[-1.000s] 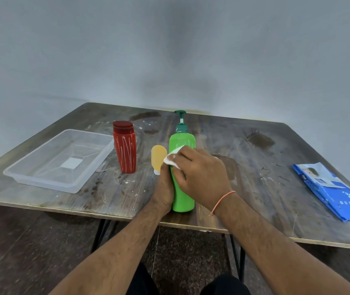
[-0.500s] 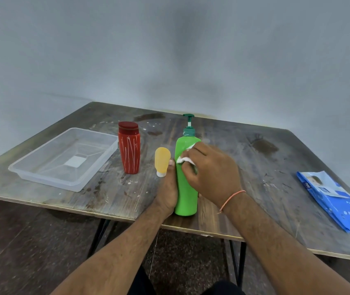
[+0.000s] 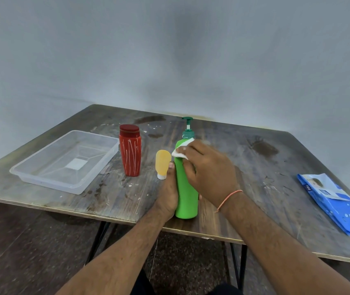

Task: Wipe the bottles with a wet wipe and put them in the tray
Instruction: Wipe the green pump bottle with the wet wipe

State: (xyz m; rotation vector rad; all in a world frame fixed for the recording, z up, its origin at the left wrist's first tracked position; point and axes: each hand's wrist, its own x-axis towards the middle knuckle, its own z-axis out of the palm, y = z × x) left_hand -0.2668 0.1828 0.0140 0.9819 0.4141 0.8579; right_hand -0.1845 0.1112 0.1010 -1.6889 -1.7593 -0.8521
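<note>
Upright green plastic pump bottle near worn wooden table's front edge, left hand gripping it, right hand pressing white wet wipe w/ curled fingers; yellow tube, red bottle, clear plastic tray left; blue wipes pack far right.

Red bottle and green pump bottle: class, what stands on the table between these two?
In the head view, a small yellow bottle stands cap-down between the red bottle and the green pump bottle, close beside the green one.
</note>
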